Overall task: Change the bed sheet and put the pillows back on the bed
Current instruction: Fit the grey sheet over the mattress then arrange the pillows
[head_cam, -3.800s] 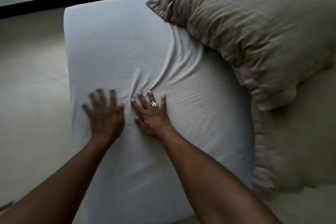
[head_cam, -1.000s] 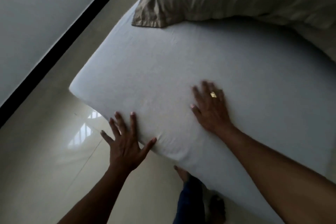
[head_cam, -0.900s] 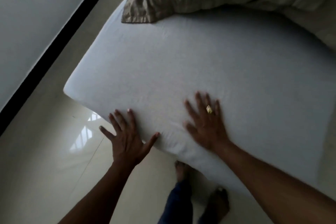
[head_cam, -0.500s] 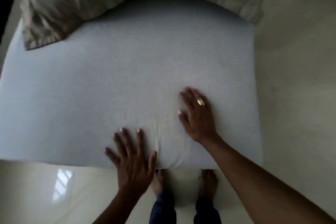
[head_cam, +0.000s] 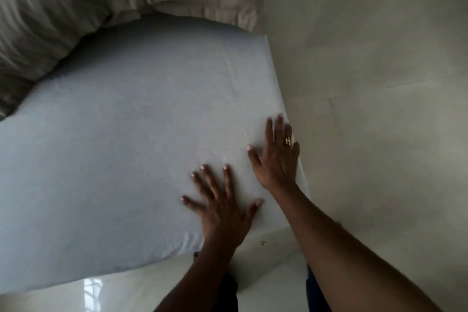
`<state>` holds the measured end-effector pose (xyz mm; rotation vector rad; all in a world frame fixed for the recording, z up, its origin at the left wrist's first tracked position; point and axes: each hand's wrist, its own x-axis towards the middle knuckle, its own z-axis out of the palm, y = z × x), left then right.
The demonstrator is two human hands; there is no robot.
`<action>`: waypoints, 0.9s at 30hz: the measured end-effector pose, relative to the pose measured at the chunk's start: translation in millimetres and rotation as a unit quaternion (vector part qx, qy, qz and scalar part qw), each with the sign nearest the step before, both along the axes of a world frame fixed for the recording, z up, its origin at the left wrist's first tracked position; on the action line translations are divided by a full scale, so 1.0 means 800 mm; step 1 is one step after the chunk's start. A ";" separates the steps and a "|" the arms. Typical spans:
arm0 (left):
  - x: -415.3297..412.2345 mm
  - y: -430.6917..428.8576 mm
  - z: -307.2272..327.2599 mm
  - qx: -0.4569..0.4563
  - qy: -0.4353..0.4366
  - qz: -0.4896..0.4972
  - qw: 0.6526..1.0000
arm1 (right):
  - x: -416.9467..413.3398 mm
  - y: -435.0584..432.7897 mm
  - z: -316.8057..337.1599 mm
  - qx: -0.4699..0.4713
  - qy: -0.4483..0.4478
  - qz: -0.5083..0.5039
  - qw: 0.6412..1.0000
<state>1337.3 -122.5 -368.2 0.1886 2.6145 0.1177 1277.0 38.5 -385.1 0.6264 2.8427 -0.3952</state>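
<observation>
Both hands, left hand (head_cam: pixel 222 213) and right hand (head_cam: pixel 277 159), press flat (fingers spread) on sheet (head_cam: pixel 114 147).

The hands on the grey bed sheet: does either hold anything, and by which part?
Nothing is held: left hand and right hand press flat on the pale grey bed sheet.

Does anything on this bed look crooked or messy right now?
Little stands out. The sheet lies smooth under the flat left hand and right hand, with only a faint crease near its right edge. The pillows at the far end look rumpled and lie slanted.
</observation>
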 end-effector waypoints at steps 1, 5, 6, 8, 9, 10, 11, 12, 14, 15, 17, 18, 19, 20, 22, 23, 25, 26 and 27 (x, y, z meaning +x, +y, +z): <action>0.006 0.005 0.001 -0.003 -0.008 0.012 1.000 | -0.001 0.008 -0.005 0.008 0.001 0.009 1.000; 0.020 0.049 0.009 -0.029 -0.065 0.081 0.994 | 0.034 0.043 -0.010 -0.031 0.017 0.025 0.999; 0.025 0.062 0.009 -0.036 -0.085 0.106 0.990 | 0.039 0.050 -0.008 -0.065 -0.007 0.031 0.997; 0.039 0.089 0.024 -0.065 -0.148 0.151 0.975 | 0.051 0.077 -0.004 -0.175 -0.132 -0.001 0.976; 0.044 0.107 0.035 -0.089 -0.182 0.157 0.967 | 0.058 0.099 0.008 -0.228 -0.215 -0.012 0.950; 0.046 0.118 0.040 -0.110 -0.217 0.163 0.956 | 0.062 0.118 0.019 -0.274 -0.299 0.007 0.914; 0.044 0.130 0.048 -0.124 -0.256 0.186 0.940 | 0.067 0.134 0.027 -0.305 -0.369 0.046 0.877; 0.031 0.153 0.060 -0.119 -0.299 0.219 0.921 | 0.063 0.159 0.041 -0.307 -0.424 0.094 0.847; -0.005 0.190 0.092 -0.097 -0.358 0.231 0.900 | 0.048 0.196 0.068 -0.261 -0.456 0.170 0.834; -0.022 0.204 0.110 -0.089 -0.365 0.190 0.907 | 0.035 0.210 0.083 -0.224 -0.453 0.194 0.841; -0.061 0.222 0.145 -0.063 -0.307 0.100 0.944 | -0.004 0.233 0.120 -0.177 -0.420 0.219 0.862; -0.080 0.228 0.161 -0.059 -0.266 0.070 0.959 | -0.029 0.241 0.140 -0.174 -0.405 0.221 0.870; -0.107 0.234 0.182 -0.051 -0.222 0.066 0.971 | -0.063 0.249 0.161 -0.176 -0.390 0.227 0.875; -0.132 0.238 0.198 -0.045 -0.175 0.061 0.982 | -0.094 0.254 0.178 -0.179 -0.371 0.232 0.881; -0.186 0.242 0.228 -0.034 -0.097 0.068 0.992 | -0.160 0.255 0.211 -0.186 -0.320 0.250 0.895; -0.212 0.242 0.237 -0.028 -0.064 0.079 0.994 | -0.189 0.254 0.224 -0.189 -0.293 0.255 0.902; -0.270 0.238 0.250 -0.005 -0.012 0.107 0.994 | -0.250 0.252 0.245 -0.194 -0.244 0.263 0.913; -0.292 0.235 0.252 0.005 0.003 0.121 0.993 | -0.274 0.249 0.254 -0.193 -0.227 0.270 0.916; -0.318 0.230 0.246 0.017 0.012 0.148 0.989 | -0.303 0.245 0.258 -0.191 -0.210 0.279 0.918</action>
